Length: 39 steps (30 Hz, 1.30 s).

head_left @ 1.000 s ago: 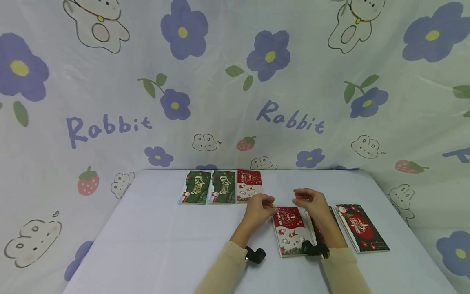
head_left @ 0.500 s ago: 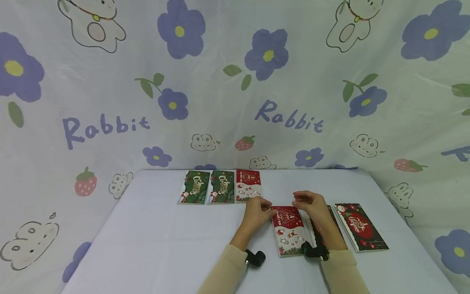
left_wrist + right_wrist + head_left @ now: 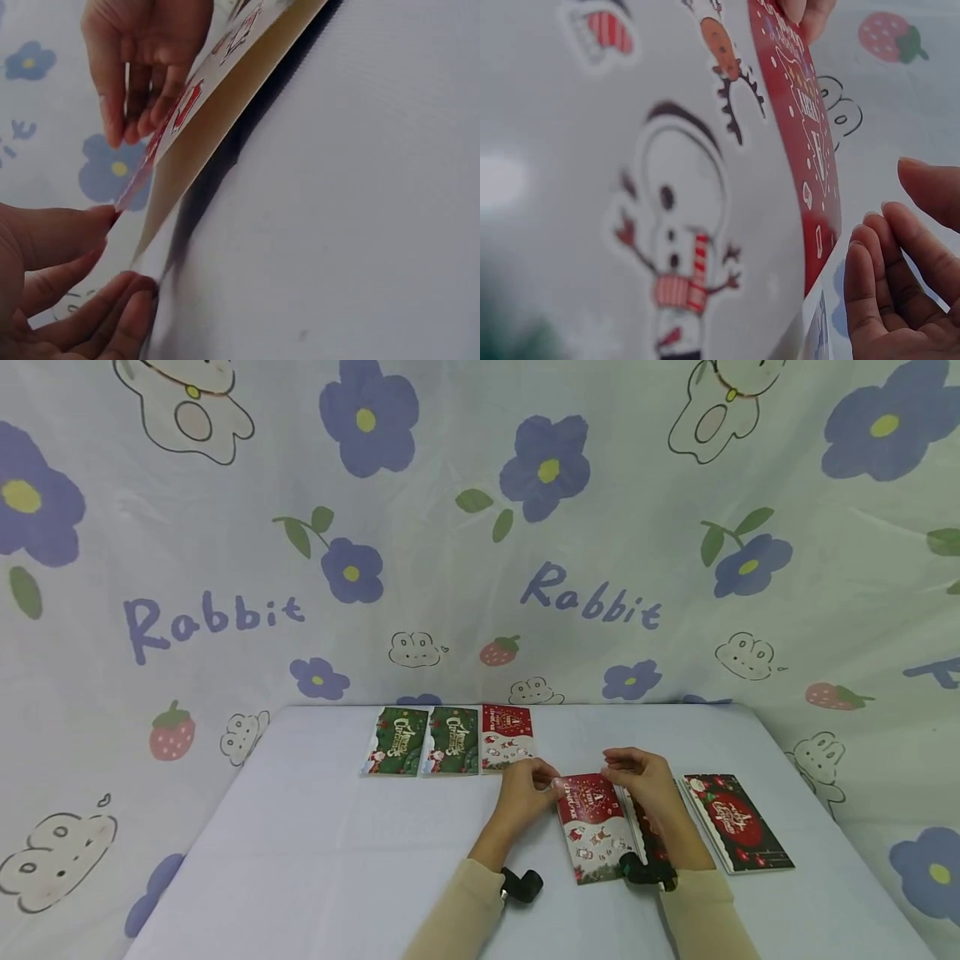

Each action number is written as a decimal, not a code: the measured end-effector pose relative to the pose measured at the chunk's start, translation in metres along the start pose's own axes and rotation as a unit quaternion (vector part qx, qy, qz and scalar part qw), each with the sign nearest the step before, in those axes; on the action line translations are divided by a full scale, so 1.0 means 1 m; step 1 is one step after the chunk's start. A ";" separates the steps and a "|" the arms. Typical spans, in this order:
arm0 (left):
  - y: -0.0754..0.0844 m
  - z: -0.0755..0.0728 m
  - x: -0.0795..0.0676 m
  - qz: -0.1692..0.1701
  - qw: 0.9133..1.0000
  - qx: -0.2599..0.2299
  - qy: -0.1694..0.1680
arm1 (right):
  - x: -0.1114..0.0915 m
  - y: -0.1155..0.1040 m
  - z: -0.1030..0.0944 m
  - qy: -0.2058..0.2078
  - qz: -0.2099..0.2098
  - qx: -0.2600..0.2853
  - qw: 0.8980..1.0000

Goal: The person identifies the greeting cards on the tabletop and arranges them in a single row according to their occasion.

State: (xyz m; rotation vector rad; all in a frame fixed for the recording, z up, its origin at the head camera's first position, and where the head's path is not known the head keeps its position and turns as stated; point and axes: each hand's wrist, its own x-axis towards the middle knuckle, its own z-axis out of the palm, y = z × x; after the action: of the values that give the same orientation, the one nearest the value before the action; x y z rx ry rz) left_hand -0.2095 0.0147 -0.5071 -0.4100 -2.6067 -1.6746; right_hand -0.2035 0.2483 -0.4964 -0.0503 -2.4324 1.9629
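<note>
Pointing lengthwise away, held card (image 3: pixel 596 827)

The right hand (image 3: pixel 648 783) hides much of a dark card (image 3: pixel 649 837). The left hand (image 3: pixel 523 792) hides part of the far red card (image 3: pixel 507 737). The head view's bottom edge cuts both sleeves (image 3: pixel 457 906). In the right wrist view, the snowman print (image 3: pixel 681 225) on the near red card (image 3: pixel 597 828) is blurred.

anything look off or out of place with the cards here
No spill or damage shows. The near red card is askew, raised at its top left corner, but the left hand pinching it there explains that. The back cards lie flat in a row.
</note>
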 end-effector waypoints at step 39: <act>0.006 -0.003 0.002 -0.006 0.994 -0.098 0.042 | 0.000 0.002 -0.002 -0.014 0.024 -0.016 0.999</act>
State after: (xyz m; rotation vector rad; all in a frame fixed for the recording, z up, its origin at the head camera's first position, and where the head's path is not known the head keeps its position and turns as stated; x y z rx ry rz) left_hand -0.2108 0.0149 -0.5006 -0.3200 -2.3998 -1.9156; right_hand -0.2030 0.2503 -0.4983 -0.0835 -2.5030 1.9571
